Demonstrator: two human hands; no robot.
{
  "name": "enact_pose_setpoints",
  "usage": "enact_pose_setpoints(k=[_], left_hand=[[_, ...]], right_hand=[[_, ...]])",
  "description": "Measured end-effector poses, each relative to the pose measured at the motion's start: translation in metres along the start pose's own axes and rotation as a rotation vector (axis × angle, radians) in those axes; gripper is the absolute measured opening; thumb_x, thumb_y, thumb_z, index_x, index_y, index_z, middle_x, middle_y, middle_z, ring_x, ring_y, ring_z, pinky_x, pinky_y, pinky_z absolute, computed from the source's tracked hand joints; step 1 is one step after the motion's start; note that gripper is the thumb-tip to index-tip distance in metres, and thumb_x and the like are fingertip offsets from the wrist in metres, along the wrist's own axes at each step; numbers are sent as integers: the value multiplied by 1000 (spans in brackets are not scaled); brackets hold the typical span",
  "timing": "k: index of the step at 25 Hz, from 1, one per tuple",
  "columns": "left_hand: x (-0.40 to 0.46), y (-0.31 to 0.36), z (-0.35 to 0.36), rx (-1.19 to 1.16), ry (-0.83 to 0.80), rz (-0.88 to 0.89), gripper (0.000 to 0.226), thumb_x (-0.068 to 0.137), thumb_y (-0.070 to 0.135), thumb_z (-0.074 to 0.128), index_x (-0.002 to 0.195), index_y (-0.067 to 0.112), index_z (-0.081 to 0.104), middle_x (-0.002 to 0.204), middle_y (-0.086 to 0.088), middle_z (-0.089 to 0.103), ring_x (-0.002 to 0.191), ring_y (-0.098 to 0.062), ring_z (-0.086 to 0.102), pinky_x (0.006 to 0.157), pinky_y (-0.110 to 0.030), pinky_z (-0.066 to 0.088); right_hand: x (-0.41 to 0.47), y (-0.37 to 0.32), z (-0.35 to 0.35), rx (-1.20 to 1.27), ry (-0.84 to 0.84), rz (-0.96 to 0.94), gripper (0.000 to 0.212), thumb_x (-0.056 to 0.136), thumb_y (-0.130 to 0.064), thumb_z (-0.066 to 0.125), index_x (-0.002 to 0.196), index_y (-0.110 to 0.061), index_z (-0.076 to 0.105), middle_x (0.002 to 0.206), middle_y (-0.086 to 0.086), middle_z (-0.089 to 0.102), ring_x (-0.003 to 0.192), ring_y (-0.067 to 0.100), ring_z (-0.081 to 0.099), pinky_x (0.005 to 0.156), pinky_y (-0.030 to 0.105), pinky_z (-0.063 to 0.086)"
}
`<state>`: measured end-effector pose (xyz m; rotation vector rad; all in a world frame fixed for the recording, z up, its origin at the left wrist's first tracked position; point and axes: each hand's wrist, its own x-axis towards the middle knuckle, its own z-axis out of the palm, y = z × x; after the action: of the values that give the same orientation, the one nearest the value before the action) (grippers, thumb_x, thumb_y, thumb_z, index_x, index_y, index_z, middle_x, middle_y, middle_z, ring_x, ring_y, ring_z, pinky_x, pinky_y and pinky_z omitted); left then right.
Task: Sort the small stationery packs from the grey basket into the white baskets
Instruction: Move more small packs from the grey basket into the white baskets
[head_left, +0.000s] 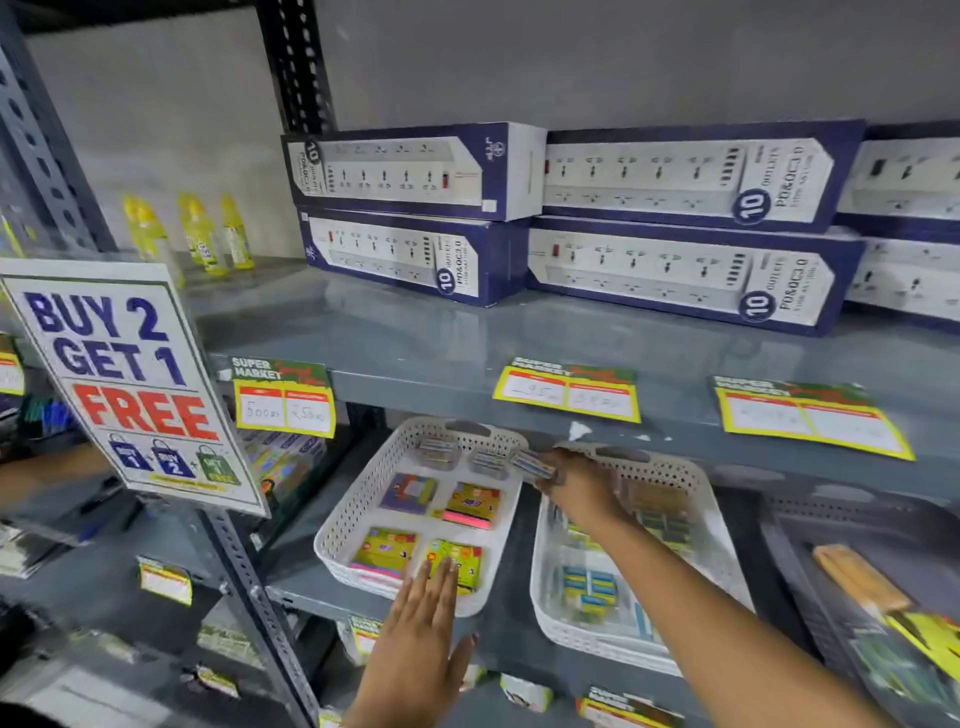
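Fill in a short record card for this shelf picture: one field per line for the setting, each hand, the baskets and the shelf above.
Setting: shop shelving with price labels on the shelf edges
Left hand: open, flat, at the front rim of the left white basket
Right hand: holds a small pack between the two white baskets
Left white basket: colourful packs in separate compartments
Right white basket: blue and yellow packs, blurred
Grey basket: far right, partly in view
Shelf above: boxed power strips, stacked two high
Sign: "Buy 2 Get 1 Free"
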<state>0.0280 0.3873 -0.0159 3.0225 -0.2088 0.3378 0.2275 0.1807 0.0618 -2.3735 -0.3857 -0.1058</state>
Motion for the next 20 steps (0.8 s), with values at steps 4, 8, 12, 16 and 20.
enact_pose_setpoints(k=[4,8,12,16,20], left_hand=[[4,-29,22,94,234,177,68,79,52,50,126,3,56,122,-8,67,125,-28,41,117,-37,11],[3,-39,47,167,279,319,40,100,39,32,116,9,52,106,-2,74,110,-25,55,110,-43,23],[12,-52,52,211,339,319,25,102,20,30,102,17,55,84,9,75,87,-15,70,108,-39,28],[32,-45,52,158,493,277,26,100,23,29,104,15,54,88,6,76,84,-14,72,100,-42,45],[34,-47,58,213,560,286,28,101,23,28,106,14,54,90,5,76,83,-13,73,104,-44,40]], right_hand=[[49,-25,48,-170,-58,31,33,85,-17,67,117,-10,63,120,14,68,111,33,63,90,35,48],[76,-31,75,-514,-49,26,33,90,-27,56,121,-18,54,126,5,64,121,27,56,93,38,38],[105,-37,100,-589,-76,143,33,96,-22,48,128,-19,50,134,6,58,129,30,49,106,44,32],[110,-29,109,-564,-103,188,28,95,-16,43,119,-18,57,132,10,61,126,33,49,110,52,28],[113,-27,107,-545,-103,213,23,93,-17,48,113,-18,60,126,8,64,124,32,51,106,50,30]])
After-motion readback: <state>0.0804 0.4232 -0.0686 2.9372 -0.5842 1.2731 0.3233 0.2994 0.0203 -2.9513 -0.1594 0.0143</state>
